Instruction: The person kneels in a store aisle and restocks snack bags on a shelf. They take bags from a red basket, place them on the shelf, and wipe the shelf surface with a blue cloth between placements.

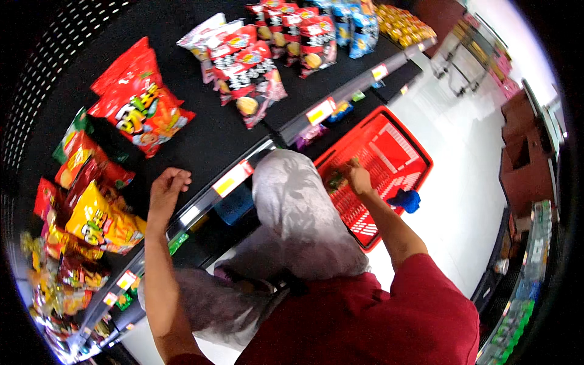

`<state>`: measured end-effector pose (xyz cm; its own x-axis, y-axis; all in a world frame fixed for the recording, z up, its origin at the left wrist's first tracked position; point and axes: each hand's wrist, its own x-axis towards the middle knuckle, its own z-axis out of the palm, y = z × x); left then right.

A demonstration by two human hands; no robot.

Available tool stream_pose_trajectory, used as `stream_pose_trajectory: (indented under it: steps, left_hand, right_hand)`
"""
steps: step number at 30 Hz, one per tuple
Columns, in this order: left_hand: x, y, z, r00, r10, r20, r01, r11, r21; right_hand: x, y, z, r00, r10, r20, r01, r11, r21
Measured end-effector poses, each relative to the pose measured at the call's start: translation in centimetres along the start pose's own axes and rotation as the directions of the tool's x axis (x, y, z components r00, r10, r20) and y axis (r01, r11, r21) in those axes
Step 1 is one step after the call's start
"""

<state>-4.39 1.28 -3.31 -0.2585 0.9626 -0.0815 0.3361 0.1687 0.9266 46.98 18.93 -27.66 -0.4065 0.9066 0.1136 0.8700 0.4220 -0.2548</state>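
My left hand (pixel 169 188) hovers over the front part of a black shelf (pixel 200 137), its fingers loosely curled and nothing seen in them. Behind it stand large red snack bags (pixel 141 109), and a yellow snack bag (pixel 102 221) lies to its left. My right hand (pixel 358 177) reaches down into a red plastic shopping basket (pixel 410 132) on the floor. By its fingers is a small dark green and brown item (pixel 335 180), blurred; whether I hold it cannot be told. A blue cloth-like thing (pixel 405 200) hangs at the basket's rim.
Red and black snack bags (pixel 251 86), blue bags (pixel 362 29) and gold packs (pixel 404 25) stand farther along the shelf. Price tags line its edge (pixel 232 178). A lower shelf holds more packets. A wheeled cart (pixel 470 54) and brown cartons (pixel 524 137) are across the aisle.
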Motion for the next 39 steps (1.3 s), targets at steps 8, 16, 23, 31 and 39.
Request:
stream_pose_trajectory:
  steps: [8, 16, 23, 31, 39]
  left_hand:
    - [-0.1, -0.4, -0.7, 1.0, -0.011, 0.016, 0.011, 0.999, 0.053]
    - [0.6, -0.7, 0.2, 1.0, 0.019, -0.016, -0.019, 1.0, -0.004]
    - [-1.3, -0.3, 0.3, 0.978, 0.14, -0.153, -0.15, 0.987, -0.054]
    - [-3.4, 2.1, -0.1, 0.855, 0.296, -0.425, -0.316, 0.949, 0.024]
    - [-4.3, 3.3, -0.6, 0.829, 0.34, -0.443, -0.305, 0.94, 0.152]
  right_hand:
    - [-3.9, -0.9, -10.6, 0.958, 0.221, -0.185, -0.092, 0.842, 0.531]
    - [-2.9, -6.8, -28.2, 0.796, 0.164, -0.582, 0.167, 0.865, 0.472]
    - [3.7, -20.9, -35.6, 0.716, -0.068, -0.694, 0.482, 0.768, 0.422]
    - [10.1, -36.7, -31.9, 0.576, -0.518, -0.633, 0.756, 0.632, 0.17]
    - [14.0, -44.4, -26.1, 0.519, -0.604, -0.605, 0.813, 0.566, 0.133]
